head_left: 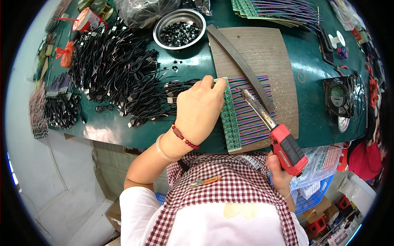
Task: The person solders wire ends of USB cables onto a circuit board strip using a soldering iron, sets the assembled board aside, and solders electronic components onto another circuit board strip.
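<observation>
Hands apart: left hand pressing green circuit strip with striped wires, right hand clamped on red soldering iron.

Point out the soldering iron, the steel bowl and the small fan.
soldering iron point(287, 148), head view, on its red handle.
steel bowl point(163, 25), head view, on its left rim.
small fan point(337, 96), head view, on its hub.

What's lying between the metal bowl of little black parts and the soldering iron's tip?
In the head view, a long dark flat strip lies slanted across the wooden board between the metal bowl and the soldering iron tip, over the coloured wires.
</observation>
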`<action>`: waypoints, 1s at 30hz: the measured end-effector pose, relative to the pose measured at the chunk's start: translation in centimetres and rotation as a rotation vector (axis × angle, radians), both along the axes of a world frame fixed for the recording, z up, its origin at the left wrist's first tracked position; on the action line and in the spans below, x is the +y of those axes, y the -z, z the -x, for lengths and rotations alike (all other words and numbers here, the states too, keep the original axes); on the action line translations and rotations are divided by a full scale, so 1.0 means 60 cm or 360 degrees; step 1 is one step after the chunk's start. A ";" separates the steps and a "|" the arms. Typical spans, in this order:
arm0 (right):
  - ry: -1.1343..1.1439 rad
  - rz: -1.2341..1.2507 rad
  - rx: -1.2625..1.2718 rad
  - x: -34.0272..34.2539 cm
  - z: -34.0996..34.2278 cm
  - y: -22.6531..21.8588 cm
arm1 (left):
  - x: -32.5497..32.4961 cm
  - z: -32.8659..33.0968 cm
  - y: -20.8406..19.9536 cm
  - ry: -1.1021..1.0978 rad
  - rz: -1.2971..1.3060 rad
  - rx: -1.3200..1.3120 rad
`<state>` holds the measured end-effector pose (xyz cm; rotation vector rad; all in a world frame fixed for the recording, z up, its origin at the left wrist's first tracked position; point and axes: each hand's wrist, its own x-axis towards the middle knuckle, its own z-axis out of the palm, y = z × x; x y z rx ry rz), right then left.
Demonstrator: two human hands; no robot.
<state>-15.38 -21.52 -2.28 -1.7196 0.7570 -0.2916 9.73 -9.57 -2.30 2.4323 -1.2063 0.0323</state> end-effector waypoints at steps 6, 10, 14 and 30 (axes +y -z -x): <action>0.0048 0.0117 -0.0186 0.002 -0.014 0.000 | 0.032 0.006 -0.014 -0.0139 0.0207 0.0016; -0.0022 0.0128 -0.0243 -0.014 0.003 0.014 | 0.118 0.009 -0.050 -0.0476 -0.0301 -0.0069; 0.0019 0.0044 -0.0246 -0.011 -0.007 0.007 | 0.192 -0.006 -0.022 -0.0373 -0.0516 -0.0002; 0.0234 -0.0180 -0.0322 -0.002 -0.015 -0.012 | 0.227 -0.059 -0.008 -0.0123 0.0124 0.0026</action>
